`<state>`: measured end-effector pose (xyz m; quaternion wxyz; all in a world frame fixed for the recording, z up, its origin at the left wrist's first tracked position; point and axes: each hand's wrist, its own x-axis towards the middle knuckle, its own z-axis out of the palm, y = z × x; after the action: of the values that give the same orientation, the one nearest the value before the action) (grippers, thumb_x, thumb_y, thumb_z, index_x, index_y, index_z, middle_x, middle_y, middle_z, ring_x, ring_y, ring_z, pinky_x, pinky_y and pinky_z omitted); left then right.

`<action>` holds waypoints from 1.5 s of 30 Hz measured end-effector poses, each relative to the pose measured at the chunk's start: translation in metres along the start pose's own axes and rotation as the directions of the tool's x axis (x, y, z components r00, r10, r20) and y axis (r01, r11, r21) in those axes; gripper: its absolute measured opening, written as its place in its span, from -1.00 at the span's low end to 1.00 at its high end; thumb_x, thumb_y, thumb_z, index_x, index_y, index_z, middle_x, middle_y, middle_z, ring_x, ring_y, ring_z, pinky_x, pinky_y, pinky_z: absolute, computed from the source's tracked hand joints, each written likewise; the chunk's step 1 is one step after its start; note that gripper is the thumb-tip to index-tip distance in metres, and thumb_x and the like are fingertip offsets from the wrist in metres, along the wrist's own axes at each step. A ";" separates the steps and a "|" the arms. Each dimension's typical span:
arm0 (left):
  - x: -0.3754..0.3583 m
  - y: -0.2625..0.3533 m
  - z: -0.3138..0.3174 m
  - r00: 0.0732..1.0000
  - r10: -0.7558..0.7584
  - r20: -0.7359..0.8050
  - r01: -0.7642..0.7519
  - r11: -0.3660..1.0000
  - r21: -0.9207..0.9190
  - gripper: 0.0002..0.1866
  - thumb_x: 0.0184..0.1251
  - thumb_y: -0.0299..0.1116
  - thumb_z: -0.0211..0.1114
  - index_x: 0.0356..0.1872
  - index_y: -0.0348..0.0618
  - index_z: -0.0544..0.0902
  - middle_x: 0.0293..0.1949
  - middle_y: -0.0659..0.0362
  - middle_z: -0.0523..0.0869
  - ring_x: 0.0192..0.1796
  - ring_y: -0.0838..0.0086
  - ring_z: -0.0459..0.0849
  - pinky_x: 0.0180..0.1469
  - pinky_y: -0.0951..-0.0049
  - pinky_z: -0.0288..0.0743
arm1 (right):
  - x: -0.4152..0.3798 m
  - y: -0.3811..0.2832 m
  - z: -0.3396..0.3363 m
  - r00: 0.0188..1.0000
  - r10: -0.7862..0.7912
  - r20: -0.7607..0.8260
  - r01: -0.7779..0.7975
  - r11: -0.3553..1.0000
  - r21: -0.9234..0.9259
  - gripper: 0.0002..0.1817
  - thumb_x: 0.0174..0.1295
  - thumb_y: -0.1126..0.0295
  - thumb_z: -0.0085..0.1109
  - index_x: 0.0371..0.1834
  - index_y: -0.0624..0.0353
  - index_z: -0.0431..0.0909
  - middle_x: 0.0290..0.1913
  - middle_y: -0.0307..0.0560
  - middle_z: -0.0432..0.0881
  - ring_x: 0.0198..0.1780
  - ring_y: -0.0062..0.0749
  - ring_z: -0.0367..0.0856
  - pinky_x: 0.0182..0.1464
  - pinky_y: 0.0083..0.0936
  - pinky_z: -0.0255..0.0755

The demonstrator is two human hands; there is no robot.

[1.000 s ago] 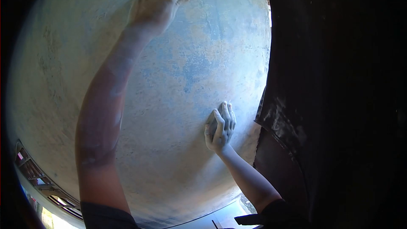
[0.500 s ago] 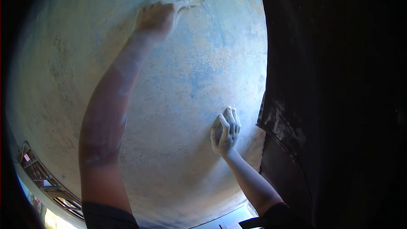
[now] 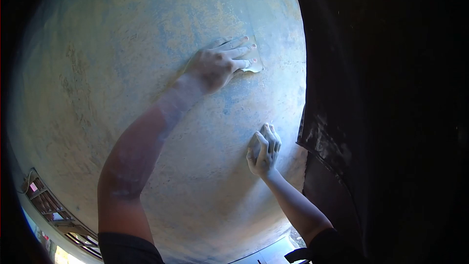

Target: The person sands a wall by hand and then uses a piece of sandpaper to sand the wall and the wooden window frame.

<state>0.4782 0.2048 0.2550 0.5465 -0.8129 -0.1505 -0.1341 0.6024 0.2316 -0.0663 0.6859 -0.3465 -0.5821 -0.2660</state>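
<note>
My left hand (image 3: 220, 63) presses flat on a large, pale, mottled blue-and-beige curved surface (image 3: 195, 166), with fingers stretched up and to the right. Under those fingers lies a thin, pale sheet of sandpaper (image 3: 254, 67), its curled edge showing beyond the fingertips. Lower and to the right, my right hand (image 3: 265, 150) rests against the same surface, fingers bent. A greyish patch shows between its thumb and fingers, but I cannot make out what it is. Whitish dust coats both hands.
A dark panel (image 3: 332, 78) with scuffed white marks borders the surface on the right. At lower left is a slatted, grille-like opening (image 3: 53, 212). Bright light comes in along the bottom edge.
My left hand has slid down and to the right across the surface with the sheet of sandpaper beneath it. My right hand has hardly moved.
</note>
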 end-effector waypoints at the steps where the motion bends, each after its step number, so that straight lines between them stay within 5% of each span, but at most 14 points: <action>1: -0.002 -0.006 -0.003 0.998 -0.066 -0.018 0.066 0.998 -0.023 -0.71 0.59 -0.34 0.26 0.22 0.13 0.77 0.49 0.24 0.62 0.61 0.37 0.46 0.68 0.17 0.30 | 0.007 0.002 0.002 1.000 -0.005 0.009 0.005 1.000 -0.007 -0.41 0.34 0.24 0.25 0.38 0.29 0.44 0.51 0.50 0.36 0.56 0.47 0.29 0.56 0.24 0.14; 5: -0.021 0.001 -0.008 0.999 -0.052 -0.008 0.051 0.996 -0.080 -0.52 0.41 -0.29 0.47 0.34 0.11 0.70 0.55 0.27 0.55 0.66 0.29 0.36 0.74 0.05 0.15 | 0.116 -0.021 -0.009 0.990 -0.085 -0.112 0.105 0.978 0.183 -0.18 0.31 0.22 0.38 0.58 0.25 0.25 0.59 0.36 0.28 0.65 0.38 0.19 0.60 0.15 0.15; 8: -0.042 0.001 -0.020 1.000 -0.006 -0.015 0.005 0.994 -0.112 -0.45 0.34 -0.31 0.50 0.37 0.02 0.66 0.53 0.16 0.57 0.66 0.24 0.37 0.74 -0.04 0.09 | 0.171 -0.028 -0.004 0.973 -0.211 0.092 0.181 0.949 0.258 -0.02 0.37 0.08 0.36 0.73 0.22 0.05 0.74 0.27 0.09 0.77 0.21 -0.04 0.71 0.12 -0.01; 9: -0.052 0.000 -0.024 1.000 0.001 -0.017 -0.002 0.995 -0.104 -0.45 0.34 -0.31 0.50 0.37 0.02 0.66 0.53 0.16 0.57 0.66 0.24 0.37 0.74 -0.04 0.09 | 0.173 -0.033 -0.002 0.974 -0.211 0.081 0.184 0.949 0.257 -0.02 0.37 0.08 0.36 0.73 0.22 0.05 0.74 0.27 0.09 0.77 0.21 -0.04 0.71 0.12 -0.01; 11: -0.077 -0.005 -0.031 1.000 -0.022 -0.019 0.020 0.991 -0.135 -0.50 0.35 -0.35 0.45 0.34 -0.02 0.68 0.51 0.10 0.59 0.65 0.23 0.39 0.73 -0.04 0.12 | 0.179 -0.043 0.000 0.960 -0.185 0.212 0.201 0.978 -0.053 -0.04 0.44 -0.08 0.25 0.75 0.17 0.07 0.76 0.27 0.02 0.79 0.20 -0.11 0.74 0.13 -0.12; 16: -0.124 -0.004 -0.051 0.998 -0.031 -0.049 0.025 0.993 -0.113 -0.61 0.39 -0.39 0.38 0.22 -0.13 0.76 0.38 0.06 0.71 0.53 0.25 0.56 0.68 0.08 0.27 | 0.184 -0.074 0.033 0.996 -0.057 0.075 0.063 0.995 -0.083 -0.25 0.56 -0.04 0.05 0.78 -0.34 0.11 0.79 0.14 0.00 0.80 0.14 -0.16 0.74 0.25 -0.35; 21: -0.135 -0.005 -0.055 0.988 -0.042 -0.146 0.034 0.998 -0.056 -0.70 0.29 -0.47 0.36 0.03 -0.16 0.82 0.24 0.09 0.80 0.41 0.26 0.67 0.54 0.13 0.41 | 0.279 -0.037 0.032 0.995 -0.007 -0.096 -0.008 0.987 -0.159 -0.40 0.59 -0.04 0.01 0.68 -0.40 0.35 0.79 0.01 0.07 0.80 0.02 -0.08 0.77 0.10 -0.30; 26: -0.130 -0.003 -0.050 0.968 -0.077 -0.238 0.063 0.996 -0.065 -0.80 0.25 -0.50 0.36 -0.13 -0.16 0.83 0.13 0.11 0.84 0.31 0.28 0.74 0.42 0.17 0.48 | 0.296 -0.026 0.033 0.979 -0.131 -0.156 0.123 0.991 -0.061 -0.50 0.63 0.10 0.03 0.57 -0.13 0.52 0.71 0.09 0.25 0.74 0.13 0.10 0.74 0.13 -0.10; 28: -0.131 -0.002 -0.051 0.972 -0.085 -0.221 0.079 0.996 -0.034 -0.77 0.26 -0.51 0.35 -0.09 -0.16 0.82 0.16 0.13 0.83 0.35 0.28 0.71 0.42 0.20 0.44 | 0.275 -0.032 0.027 0.973 -0.168 -0.158 0.188 0.975 0.120 -0.58 0.63 0.36 0.06 0.46 0.15 0.60 0.63 0.21 0.38 0.67 0.28 0.23 0.70 0.18 0.02; 32: -0.147 -0.020 -0.056 0.965 -0.145 -0.217 0.149 0.989 0.001 -0.68 0.31 -0.43 0.34 0.08 -0.12 0.78 0.33 0.13 0.75 0.48 0.27 0.59 0.52 0.16 0.34 | 0.167 -0.024 0.028 0.977 -0.206 -0.045 0.211 0.963 0.167 -0.56 0.59 0.48 0.06 0.47 0.36 0.53 0.63 0.42 0.30 0.68 0.37 0.17 0.68 0.25 0.05; 34: -0.160 -0.034 -0.071 0.893 -0.376 -0.247 0.409 0.907 0.098 -0.51 0.37 -0.31 0.34 0.33 -0.02 0.67 0.51 0.16 0.59 0.61 0.25 0.41 0.62 0.13 0.23 | 0.149 -0.029 0.015 0.986 -0.161 0.039 0.157 0.984 0.079 -0.53 0.57 0.46 0.09 0.51 0.28 0.51 0.65 0.38 0.26 0.69 0.41 0.13 0.68 0.28 0.02; 37: -0.158 -0.025 -0.076 0.854 -0.471 -0.219 0.505 0.852 0.135 -0.36 0.37 -0.26 0.31 0.51 0.07 0.53 0.64 0.19 0.43 0.70 0.25 0.27 0.66 0.06 0.14 | 0.193 -0.031 0.023 0.987 -0.149 -0.051 0.153 0.985 0.078 -0.50 0.57 0.41 0.12 0.55 0.21 0.49 0.67 0.35 0.25 0.69 0.42 0.12 0.68 0.28 0.03; 43: -0.148 -0.022 -0.073 0.886 -0.426 -0.184 0.450 0.886 0.115 -0.32 0.36 -0.29 0.31 0.55 0.07 0.50 0.63 0.22 0.44 0.70 0.26 0.27 0.66 0.05 0.14 | 0.300 -0.025 0.030 0.979 -0.078 -0.187 0.095 0.992 0.083 -0.48 0.71 0.20 -0.12 0.62 0.11 0.41 0.69 0.21 0.24 0.72 0.30 0.08 0.72 0.19 -0.02; 45: -0.150 -0.020 -0.071 0.890 -0.417 -0.185 0.440 0.892 0.105 -0.33 0.35 -0.29 0.31 0.54 0.05 0.51 0.63 0.22 0.44 0.70 0.27 0.28 0.66 0.07 0.15 | 0.262 -0.036 0.032 0.983 -0.175 -0.050 0.179 0.980 0.087 -0.49 0.72 0.24 -0.19 0.62 0.15 0.38 0.71 0.13 0.23 0.72 0.23 0.11 0.72 0.24 -0.02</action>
<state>0.3284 0.1310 0.2411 0.5708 -0.7045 -0.2923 -0.3042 0.6021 0.2444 0.2002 0.6866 -0.2561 -0.6075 -0.3064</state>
